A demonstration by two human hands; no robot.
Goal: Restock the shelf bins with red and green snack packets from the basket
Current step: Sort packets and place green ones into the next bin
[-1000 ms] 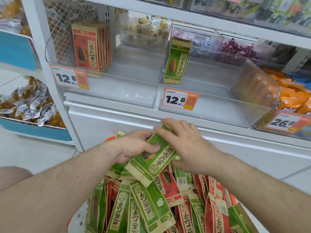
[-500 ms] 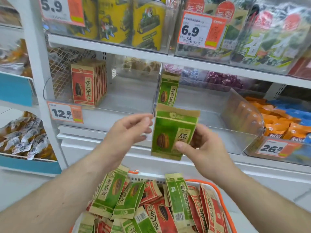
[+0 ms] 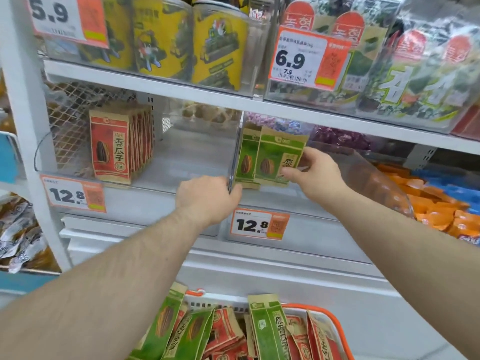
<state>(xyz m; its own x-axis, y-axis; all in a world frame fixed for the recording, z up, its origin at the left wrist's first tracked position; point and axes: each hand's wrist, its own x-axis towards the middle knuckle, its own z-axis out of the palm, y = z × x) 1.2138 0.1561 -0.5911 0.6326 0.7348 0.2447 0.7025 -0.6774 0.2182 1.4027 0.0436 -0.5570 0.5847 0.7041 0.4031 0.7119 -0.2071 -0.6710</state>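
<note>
Along the shelf's front edge, the left hand curls its fingers over the bin divider; just right, the right hand pinches a green packet's lower edge, upright beside another. It looks light, crinkly, fairly stiff.

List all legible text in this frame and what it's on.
"5.9": price tag, top shelf left
"6.9", small "7.5": price tag, top shelf right
"12.8": tag on left bin
"12.8": tag on right bin
"香瓜子": red packets in left bin
"原香瓜子": green packet in basket
Barcodes and fine print: too small to read.
</note>
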